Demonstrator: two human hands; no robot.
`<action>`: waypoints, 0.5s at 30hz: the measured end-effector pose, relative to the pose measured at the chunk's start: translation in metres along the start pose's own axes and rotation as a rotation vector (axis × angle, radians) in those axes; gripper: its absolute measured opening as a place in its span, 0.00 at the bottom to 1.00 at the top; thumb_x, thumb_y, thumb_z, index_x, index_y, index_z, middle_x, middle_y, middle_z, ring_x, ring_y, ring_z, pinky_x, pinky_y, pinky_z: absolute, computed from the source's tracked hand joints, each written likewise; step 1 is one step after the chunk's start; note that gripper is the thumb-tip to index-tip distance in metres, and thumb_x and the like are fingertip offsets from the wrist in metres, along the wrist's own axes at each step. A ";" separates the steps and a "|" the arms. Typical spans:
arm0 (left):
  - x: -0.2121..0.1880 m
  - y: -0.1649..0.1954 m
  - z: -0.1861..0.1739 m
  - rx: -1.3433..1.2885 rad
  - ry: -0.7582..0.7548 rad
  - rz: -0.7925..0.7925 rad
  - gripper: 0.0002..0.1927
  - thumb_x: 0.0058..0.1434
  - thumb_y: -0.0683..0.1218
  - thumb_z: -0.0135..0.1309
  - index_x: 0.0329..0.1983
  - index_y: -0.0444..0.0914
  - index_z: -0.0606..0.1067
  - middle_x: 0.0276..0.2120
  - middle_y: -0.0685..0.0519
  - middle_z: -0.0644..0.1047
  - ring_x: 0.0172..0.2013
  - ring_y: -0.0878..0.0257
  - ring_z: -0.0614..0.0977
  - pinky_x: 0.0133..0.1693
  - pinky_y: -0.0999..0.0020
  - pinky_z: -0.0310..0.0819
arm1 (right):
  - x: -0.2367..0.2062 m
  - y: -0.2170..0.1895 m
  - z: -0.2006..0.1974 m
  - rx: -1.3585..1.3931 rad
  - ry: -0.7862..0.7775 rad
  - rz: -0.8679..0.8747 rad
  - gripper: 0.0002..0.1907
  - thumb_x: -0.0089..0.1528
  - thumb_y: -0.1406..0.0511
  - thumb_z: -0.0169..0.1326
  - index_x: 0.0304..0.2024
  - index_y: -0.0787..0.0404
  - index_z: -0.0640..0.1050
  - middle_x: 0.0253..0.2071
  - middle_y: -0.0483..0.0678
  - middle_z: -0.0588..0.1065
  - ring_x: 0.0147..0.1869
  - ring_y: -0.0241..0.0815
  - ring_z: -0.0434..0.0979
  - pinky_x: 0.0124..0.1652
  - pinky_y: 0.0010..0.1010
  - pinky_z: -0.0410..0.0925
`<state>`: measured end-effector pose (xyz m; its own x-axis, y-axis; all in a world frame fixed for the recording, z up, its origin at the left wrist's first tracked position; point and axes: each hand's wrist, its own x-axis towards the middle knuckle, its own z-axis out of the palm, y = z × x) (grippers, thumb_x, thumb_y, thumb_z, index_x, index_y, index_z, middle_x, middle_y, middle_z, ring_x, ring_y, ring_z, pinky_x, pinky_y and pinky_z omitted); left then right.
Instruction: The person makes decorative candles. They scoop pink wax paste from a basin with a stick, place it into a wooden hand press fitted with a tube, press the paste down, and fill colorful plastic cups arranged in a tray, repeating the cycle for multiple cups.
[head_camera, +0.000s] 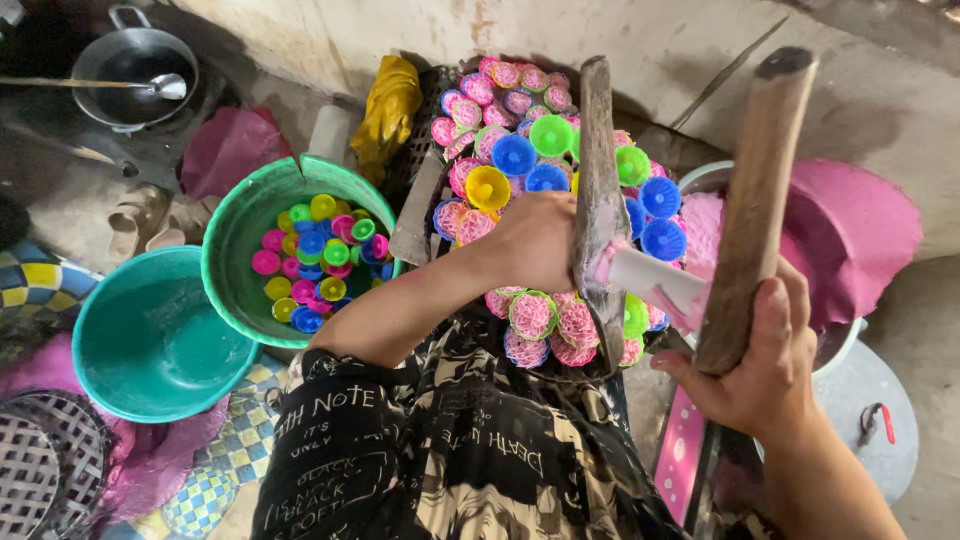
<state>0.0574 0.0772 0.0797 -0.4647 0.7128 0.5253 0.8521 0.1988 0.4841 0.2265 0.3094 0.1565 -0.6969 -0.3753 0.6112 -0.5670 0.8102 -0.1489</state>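
Left hand (535, 240) out over the middle of the scene, fingers clenched around a small pink lump pressed against a flat, worn wooden blade (598, 200) standing upright. Right hand (765, 370) nearer and to the right, fingers clenched around a thick wooden handle (757, 200) slanting up and away to the far right. Under and beyond the left hand, a dark woven basket (415, 150) heaped with small fluted cups (515, 155) — blue, green, yellow and pink, many packed with pink filling. Just right of the blade, a pale metal bowl (705, 178) of pink dough (703, 225), a pink sheet (850, 230) draped past it. To the left, a green bucket (240, 240) with a cracked rim, holding loose empty cups in mixed colours; near left of it, touching, an empty teal basin (150, 340). Far left, a dark pot (135, 65) with a ladle (120, 84) across it. A yellow cloth (390, 105) against the far wall. Dark printed sleeve (430, 440) across the near middle — checked mat (215, 470) on the floor below.
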 end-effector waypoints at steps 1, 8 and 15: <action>0.000 0.001 0.002 -0.020 0.012 0.032 0.20 0.42 0.53 0.68 0.38 0.42 0.80 0.36 0.47 0.81 0.39 0.48 0.82 0.43 0.54 0.78 | -0.001 -0.002 0.001 0.018 -0.016 0.019 0.66 0.48 0.56 0.71 0.77 0.53 0.42 0.61 0.75 0.65 0.57 0.73 0.73 0.46 0.57 0.71; -0.002 0.004 0.029 -0.161 0.068 0.096 0.20 0.44 0.54 0.68 0.38 0.43 0.79 0.34 0.47 0.80 0.38 0.47 0.82 0.38 0.53 0.77 | -0.013 -0.006 0.018 0.082 -0.029 0.028 0.65 0.49 0.57 0.71 0.77 0.53 0.43 0.64 0.73 0.63 0.61 0.74 0.72 0.49 0.55 0.72; 0.011 -0.019 0.075 -0.138 -0.010 -0.023 0.17 0.44 0.53 0.67 0.32 0.40 0.79 0.30 0.43 0.79 0.31 0.42 0.81 0.33 0.49 0.77 | -0.015 0.007 0.015 0.363 -0.170 0.389 0.70 0.49 0.54 0.74 0.77 0.52 0.38 0.70 0.65 0.59 0.64 0.62 0.67 0.54 0.50 0.68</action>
<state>0.0537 0.1315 0.0239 -0.4806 0.7163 0.5059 0.7998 0.1214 0.5879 0.2266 0.3144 0.1343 -0.9290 -0.1711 0.3280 -0.3475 0.7077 -0.6151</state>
